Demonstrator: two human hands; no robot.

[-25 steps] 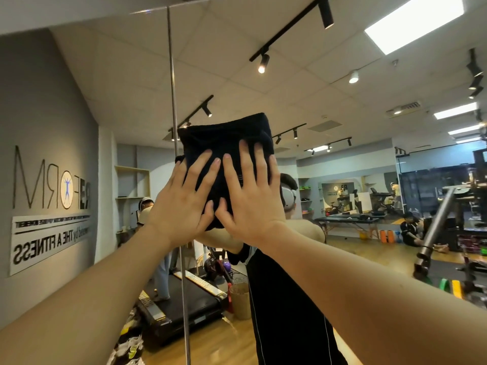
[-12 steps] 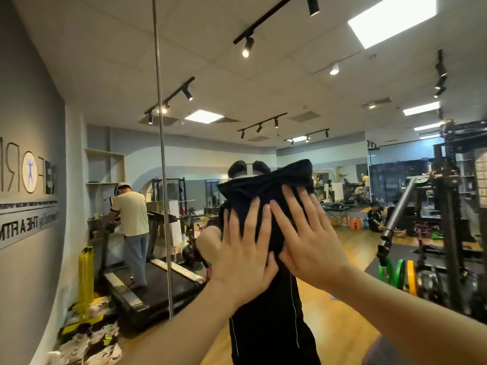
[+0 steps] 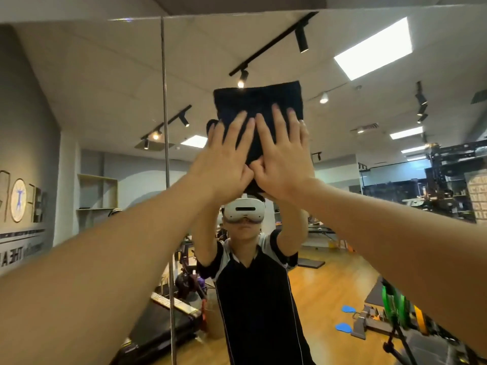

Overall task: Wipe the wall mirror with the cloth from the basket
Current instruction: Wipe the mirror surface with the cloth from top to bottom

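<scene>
Your left hand (image 3: 224, 159) and right hand (image 3: 283, 156) are both raised to the upper centre of the frame, palms flat against the cloth (image 3: 257, 104), fingers straight and slightly spread. The two hands sit side by side, thumbs touching at the base, each pressing the cloth onto the mirror (image 3: 92, 88). Neither hand curls round or pinches the fabric.

The cloth is dark, folded into a rough rectangle, and lies flat on the glass. Its upper half shows above your fingertips; its lower edge shows just below your palms. It sits high on the mirror, near the top edge, to the right of the vertical seam (image 3: 166, 154) between the mirror panels.

The glass reflects you directly below the cloth: a white headset (image 3: 243, 210), a dark short-sleeved shirt (image 3: 257, 299), both arms raised. The reflection also shows ceiling track lights (image 3: 301, 39), a wooden floor (image 3: 329, 285) at lower right, and a treadmill (image 3: 163, 320) at lower left.
</scene>
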